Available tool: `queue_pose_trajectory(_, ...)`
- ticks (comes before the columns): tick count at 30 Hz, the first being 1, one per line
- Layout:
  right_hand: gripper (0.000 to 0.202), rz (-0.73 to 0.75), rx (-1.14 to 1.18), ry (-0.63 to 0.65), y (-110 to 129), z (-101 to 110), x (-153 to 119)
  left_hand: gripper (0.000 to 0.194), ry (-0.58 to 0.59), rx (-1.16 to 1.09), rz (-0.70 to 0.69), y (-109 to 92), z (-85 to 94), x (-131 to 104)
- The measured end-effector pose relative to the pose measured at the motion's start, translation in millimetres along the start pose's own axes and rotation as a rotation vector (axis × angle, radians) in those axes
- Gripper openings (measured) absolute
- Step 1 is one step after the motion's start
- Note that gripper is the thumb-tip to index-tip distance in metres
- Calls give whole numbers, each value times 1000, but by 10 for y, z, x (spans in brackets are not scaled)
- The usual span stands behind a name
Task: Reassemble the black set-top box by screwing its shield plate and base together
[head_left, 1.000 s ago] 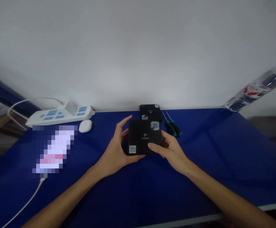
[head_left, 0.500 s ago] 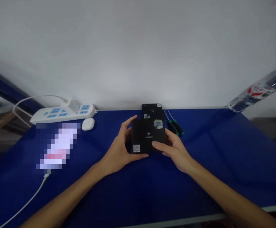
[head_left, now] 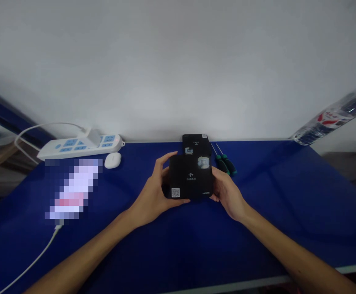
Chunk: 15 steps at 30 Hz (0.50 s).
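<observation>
A flat black box (head_left: pixel 185 185) with a QR sticker, a small white logo and a torn silvery label is held between both hands. My left hand (head_left: pixel 152 194) grips its left side, thumb along the near edge and index finger at the far corner. On the right edge, my right hand (head_left: pixel 228 192) holds the box with its fingers partly hidden behind it. A second black box (head_left: pixel 196 143) lies just beyond, its near part covered from view. Two screwdrivers (head_left: pixel 225 163) with green and black handles lie to its right.
On the left of the blue table (head_left: pixel 288 204) are a white power strip (head_left: pixel 51 150) with a plugged-in charger, a white earbud case (head_left: pixel 112 160) and a blurred-out phone (head_left: pixel 76 188) on a cable. A clear bottle (head_left: pixel 334 118) leans at the right.
My right thumb has moved off the top face of the box to its right edge, uncovering the small print at the near right corner. Both hands still hold the box.
</observation>
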State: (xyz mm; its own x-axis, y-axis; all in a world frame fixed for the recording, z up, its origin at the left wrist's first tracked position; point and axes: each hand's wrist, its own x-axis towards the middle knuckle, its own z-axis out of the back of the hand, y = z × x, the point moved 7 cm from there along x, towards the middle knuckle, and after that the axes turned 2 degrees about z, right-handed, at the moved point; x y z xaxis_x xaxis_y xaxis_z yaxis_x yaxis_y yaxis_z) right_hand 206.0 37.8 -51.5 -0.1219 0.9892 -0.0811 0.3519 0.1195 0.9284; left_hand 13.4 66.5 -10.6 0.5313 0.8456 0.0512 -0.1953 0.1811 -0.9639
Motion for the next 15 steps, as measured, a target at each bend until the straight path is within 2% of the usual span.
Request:
queue_pose_trajectory(3,50,-11,10,11,-3,-9,19,116,-3,-1,5,-3,-2,6)
queue_pose_trajectory(11,51,-35,-35,22,35,-22,6,113,-7,30,12,-57,4,6)
queue_pose_trajectory(15,36,-31,-43,45,34,-12,-9,114,-9,47,10,-61,9,1)
